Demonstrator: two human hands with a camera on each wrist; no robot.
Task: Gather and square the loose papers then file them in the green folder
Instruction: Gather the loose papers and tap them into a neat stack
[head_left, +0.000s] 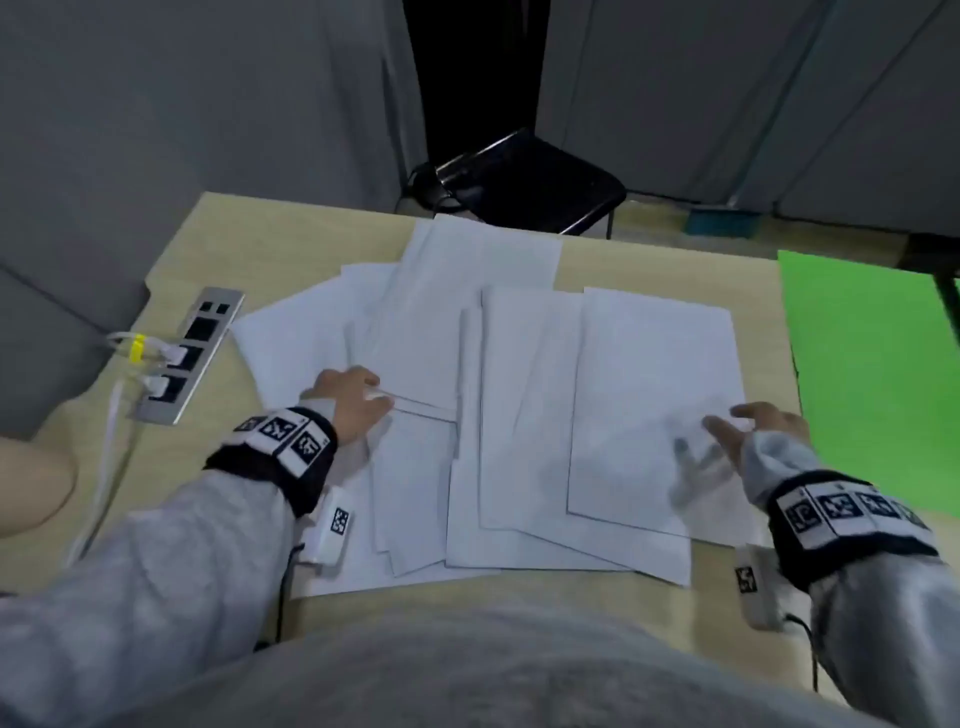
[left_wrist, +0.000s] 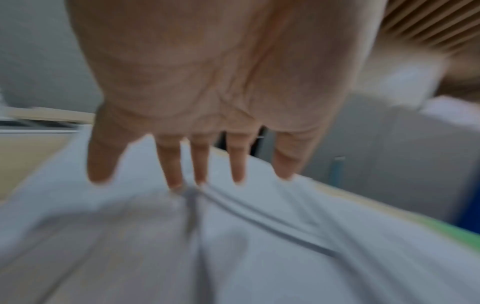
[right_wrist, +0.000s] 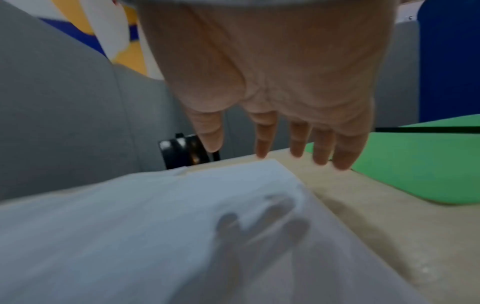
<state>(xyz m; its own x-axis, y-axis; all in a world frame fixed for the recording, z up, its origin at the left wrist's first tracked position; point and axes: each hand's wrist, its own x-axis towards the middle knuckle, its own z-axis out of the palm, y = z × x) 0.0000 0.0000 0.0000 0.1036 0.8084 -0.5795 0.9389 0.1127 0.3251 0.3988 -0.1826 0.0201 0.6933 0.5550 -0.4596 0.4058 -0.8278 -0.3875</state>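
Note:
Several loose white papers (head_left: 519, 395) lie fanned across the light wooden table (head_left: 291, 239). The green folder (head_left: 872, 384) lies flat at the table's right edge. My left hand (head_left: 353, 402) rests on the left sheets; in the left wrist view its straight, spread fingers (left_wrist: 200, 164) touch the papers (left_wrist: 233, 246). My right hand (head_left: 748, 426) hovers just above the rightmost sheet with fingers spread, casting a shadow on it. In the right wrist view the right hand (right_wrist: 298, 148) is open over the paper (right_wrist: 182, 226), with the folder (right_wrist: 420, 164) to its right.
A silver power strip (head_left: 192, 353) with white plugs and cables sits at the table's left edge. A black chair (head_left: 524, 182) stands behind the table. Grey partition panels surround the desk. Bare tabletop lies between the papers and the folder.

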